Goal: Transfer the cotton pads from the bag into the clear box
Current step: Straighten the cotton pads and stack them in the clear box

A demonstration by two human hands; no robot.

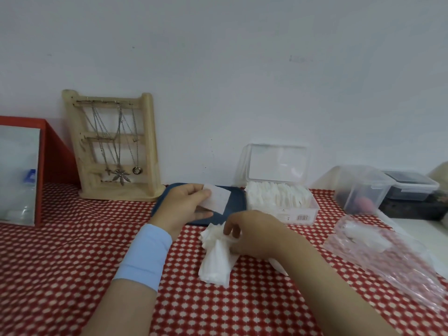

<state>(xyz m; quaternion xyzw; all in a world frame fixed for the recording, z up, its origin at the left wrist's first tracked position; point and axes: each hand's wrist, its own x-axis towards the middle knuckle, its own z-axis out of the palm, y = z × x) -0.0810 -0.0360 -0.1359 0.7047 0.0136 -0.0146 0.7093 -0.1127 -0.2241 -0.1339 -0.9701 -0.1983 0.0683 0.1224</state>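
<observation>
My left hand (184, 204) pinches a single white cotton pad (219, 198) between thumb and fingers, held above the dark blue tray (236, 207). My right hand (252, 235) grips a loose stack of cotton pads (215, 263) lying on the red patterned tablecloth. The clear box (282, 202) stands just behind, lid up against the wall, packed with upright white pads. The crumpled clear plastic bag (385, 253) lies at the right with a few pads inside.
A wooden jewellery stand (116, 146) with necklaces leans on the wall at the left. A red box (55, 154) with a clear bag stands far left. Clear and dark lidded containers (363, 187) sit at the back right.
</observation>
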